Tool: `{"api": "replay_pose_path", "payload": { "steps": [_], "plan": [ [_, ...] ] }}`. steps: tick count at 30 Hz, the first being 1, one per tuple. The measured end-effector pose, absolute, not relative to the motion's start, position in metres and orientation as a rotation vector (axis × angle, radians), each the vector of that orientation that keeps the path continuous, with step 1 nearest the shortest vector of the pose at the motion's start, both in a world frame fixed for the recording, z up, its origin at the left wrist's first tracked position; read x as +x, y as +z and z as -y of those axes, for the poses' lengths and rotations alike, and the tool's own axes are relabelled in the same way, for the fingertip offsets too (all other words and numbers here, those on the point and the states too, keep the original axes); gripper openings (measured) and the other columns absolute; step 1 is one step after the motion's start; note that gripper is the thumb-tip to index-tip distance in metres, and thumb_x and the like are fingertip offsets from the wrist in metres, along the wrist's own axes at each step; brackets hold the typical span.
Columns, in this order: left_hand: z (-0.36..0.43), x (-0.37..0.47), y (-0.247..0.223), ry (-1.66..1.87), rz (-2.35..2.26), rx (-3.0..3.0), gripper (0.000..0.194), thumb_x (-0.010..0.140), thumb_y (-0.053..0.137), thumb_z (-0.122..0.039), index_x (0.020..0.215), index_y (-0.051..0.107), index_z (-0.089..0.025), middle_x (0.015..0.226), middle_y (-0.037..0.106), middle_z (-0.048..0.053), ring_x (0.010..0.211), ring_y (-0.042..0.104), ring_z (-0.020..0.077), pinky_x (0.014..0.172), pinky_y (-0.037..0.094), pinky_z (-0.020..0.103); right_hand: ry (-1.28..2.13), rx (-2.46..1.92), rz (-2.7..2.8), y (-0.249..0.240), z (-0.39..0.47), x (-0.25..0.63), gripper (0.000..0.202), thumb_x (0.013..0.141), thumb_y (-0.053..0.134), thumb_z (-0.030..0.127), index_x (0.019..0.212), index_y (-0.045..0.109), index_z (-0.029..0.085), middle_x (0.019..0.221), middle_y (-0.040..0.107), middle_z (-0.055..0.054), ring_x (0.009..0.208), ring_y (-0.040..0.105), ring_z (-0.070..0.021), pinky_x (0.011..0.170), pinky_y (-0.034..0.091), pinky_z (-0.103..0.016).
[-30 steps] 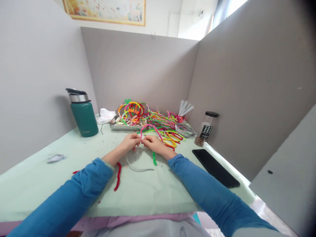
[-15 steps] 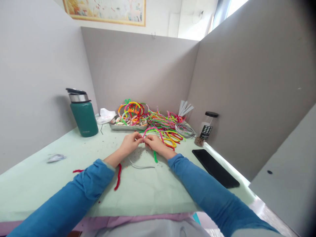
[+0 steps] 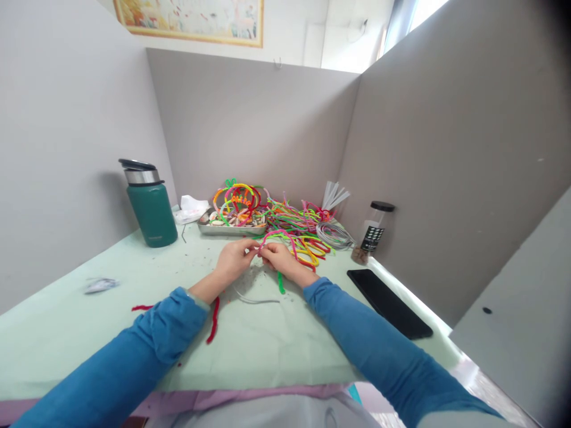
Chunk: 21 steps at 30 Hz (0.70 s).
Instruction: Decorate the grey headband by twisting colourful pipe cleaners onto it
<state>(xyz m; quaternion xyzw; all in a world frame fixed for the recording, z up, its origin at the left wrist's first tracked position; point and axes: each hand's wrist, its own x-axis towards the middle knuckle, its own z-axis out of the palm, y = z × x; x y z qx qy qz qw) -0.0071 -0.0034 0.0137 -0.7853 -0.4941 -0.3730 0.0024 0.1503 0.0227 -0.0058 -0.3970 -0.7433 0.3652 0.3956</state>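
Note:
My left hand (image 3: 234, 260) and my right hand (image 3: 281, 260) meet over the middle of the table, fingertips pinched close together. Between them is the end of a pink pipe cleaner (image 3: 285, 233), which arches up and over my right hand. Exactly how its end sits in the fingers is too small to make out. A green pipe cleaner (image 3: 281, 283) pokes out below my right hand. Under my wrists lies a thin grey wire (image 3: 256, 301). Beside my left forearm rests a red pipe cleaner (image 3: 215, 321), partly covered by the sleeve.
At the back stand a metal tray (image 3: 232, 230) with looped pipe-cleaner shapes and a heap of coloured pipe cleaners (image 3: 294, 217). A coil of grey wire (image 3: 334, 236) lies beside it. A green bottle (image 3: 153, 214) is left; a clear jar (image 3: 370, 235) and a black phone (image 3: 388, 303) are right.
Both hands stay at nearly the same spot, with only a slight shift of the fingers and the pink pipe cleaner. Nothing else has visibly moved.

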Motion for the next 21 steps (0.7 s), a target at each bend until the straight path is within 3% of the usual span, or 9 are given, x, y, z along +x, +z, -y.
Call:
{"api": "replay_pose_path", "payload": {
  "steps": [9,21],
  "plan": [
    [0.0051,-0.0070,0.0127,-1.189,1.514,-2.466,0.015,0.075,0.052,-0.023,0.083,0.064,-0.021,0.080,0.066,0.001,0.067,0.054,0.0121,0.061,0.037,0.020,0.905,-0.992,1.898,-0.0074,-0.0251,0.1502,0.028,0.079,0.046,0.036,0.060,0.050,0.015,0.048,0.045,0.004,0.043,0.037,-0.0062,0.045,0.026,-0.019],
    [0.0043,-0.0080,0.0144,-1.110,1.547,-2.532,0.021,0.078,0.050,-0.025,0.086,0.069,-0.021,0.082,0.066,0.003,0.069,0.054,0.0127,0.065,0.037,0.021,0.858,-0.997,1.931,-0.0032,-0.0197,0.1520,0.026,0.079,0.046,0.030,0.059,0.051,0.015,0.048,0.046,0.003,0.047,0.040,-0.0073,0.046,0.028,-0.019]
  ]
}}
